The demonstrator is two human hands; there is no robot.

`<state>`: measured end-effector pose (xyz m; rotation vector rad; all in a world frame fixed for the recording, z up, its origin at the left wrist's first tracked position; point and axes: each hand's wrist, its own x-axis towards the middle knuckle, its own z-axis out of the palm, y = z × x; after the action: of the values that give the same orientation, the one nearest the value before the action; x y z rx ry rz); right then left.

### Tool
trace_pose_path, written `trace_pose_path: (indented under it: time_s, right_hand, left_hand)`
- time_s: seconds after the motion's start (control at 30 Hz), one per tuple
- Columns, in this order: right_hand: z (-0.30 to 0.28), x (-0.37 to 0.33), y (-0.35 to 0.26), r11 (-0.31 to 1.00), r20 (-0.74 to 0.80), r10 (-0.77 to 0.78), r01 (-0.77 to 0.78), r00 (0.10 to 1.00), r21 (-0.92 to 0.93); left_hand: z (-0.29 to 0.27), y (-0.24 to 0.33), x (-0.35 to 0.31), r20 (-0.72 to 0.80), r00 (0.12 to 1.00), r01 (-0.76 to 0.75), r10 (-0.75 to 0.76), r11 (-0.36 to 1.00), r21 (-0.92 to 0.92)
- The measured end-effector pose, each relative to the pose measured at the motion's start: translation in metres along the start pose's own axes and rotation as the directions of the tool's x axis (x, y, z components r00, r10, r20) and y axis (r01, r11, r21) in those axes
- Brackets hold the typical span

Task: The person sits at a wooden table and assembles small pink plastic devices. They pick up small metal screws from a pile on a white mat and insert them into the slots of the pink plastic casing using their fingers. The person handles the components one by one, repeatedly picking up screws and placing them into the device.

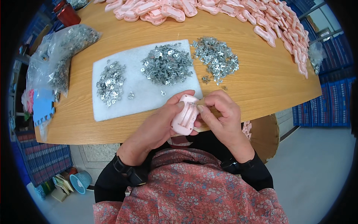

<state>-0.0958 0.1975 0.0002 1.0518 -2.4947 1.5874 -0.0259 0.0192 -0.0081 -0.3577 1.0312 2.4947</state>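
Head view: at far left on the surface (76,128), a clear bag (39,71) lies slumped, with small metal pieces (80,37) showing through it; near left, on the floor (313,168), stands a blue basket (81,182), its contents unclear to me. Right of the bag, a white pad (130,80) carries a left heap (112,84) and a right heap (166,64) of metal pieces. Over its near edge, my left hand (158,121) is curled round the pink shell (178,121), thumb on top. The shell is between my hands, its recess (187,114) facing up, its long axis running near to far, the far end leaning right. My right hand (225,115) is at its far right edge, thumb and forefinger nearly closed; I cannot tell whether they pinch anything. Right of the pad is a third heap (216,56); near right, beyond the surface's edge, a cardboard box (268,138) holds pink parts (246,128).
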Motion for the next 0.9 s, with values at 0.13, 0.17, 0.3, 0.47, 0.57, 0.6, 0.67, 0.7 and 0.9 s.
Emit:
trace_pose_path:
  time_s: [0.13, 0.17, 0.3, 0.47, 0.57, 0.6, 0.67, 0.7, 0.9]
  right_hand:
    - [0.0, 0.003, 0.007, 0.975, 0.022, -0.093, 0.096, 0.995, -0.2]
    - [0.0, 0.003, 0.007, 0.964, 0.03, -0.11, 0.114, 0.994, -0.242]
    - [-0.004, 0.008, 0.0, 0.954, 0.085, -0.11, 0.13, 0.99, -0.269]
    - [-0.009, 0.012, -0.005, 0.958, 0.138, -0.068, 0.104, 0.988, -0.267]
    - [-0.012, 0.013, -0.009, 0.932, 0.173, -0.056, 0.114, 0.983, -0.344]
    - [-0.012, 0.013, -0.012, 0.915, 0.184, -0.064, 0.131, 0.981, -0.381]
    - [-0.01, 0.012, -0.017, 0.876, 0.205, -0.076, 0.163, 0.976, -0.453]
    - [-0.008, 0.011, -0.019, 0.866, 0.2, -0.089, 0.175, 0.976, -0.468]
    - [-0.01, 0.001, -0.018, 0.921, 0.16, -0.018, 0.078, 0.987, -0.381]
  left_hand:
    - [0.003, -0.001, 0.002, -0.053, 0.999, 0.009, -0.008, 1.0, 0.017]
    - [0.002, -0.002, 0.003, -0.062, 0.998, 0.011, -0.01, 1.0, 0.021]
    - [-0.001, -0.006, 0.004, -0.028, 0.999, -0.031, 0.03, 0.999, -0.025]
    - [0.0, -0.006, 0.005, -0.034, 0.999, -0.03, 0.03, 1.0, -0.004]
    - [-0.003, -0.011, 0.007, -0.057, 0.998, -0.038, 0.041, 0.999, 0.039]
    - [-0.005, -0.013, 0.007, -0.061, 0.997, -0.041, 0.046, 0.996, 0.083]
    - [-0.009, -0.017, 0.008, -0.066, 0.996, -0.046, 0.058, 0.984, 0.171]
    - [-0.009, -0.016, 0.008, -0.062, 0.996, -0.048, 0.061, 0.982, 0.185]
    - [-0.009, -0.017, 0.008, -0.066, 0.997, -0.046, 0.049, 0.998, 0.046]
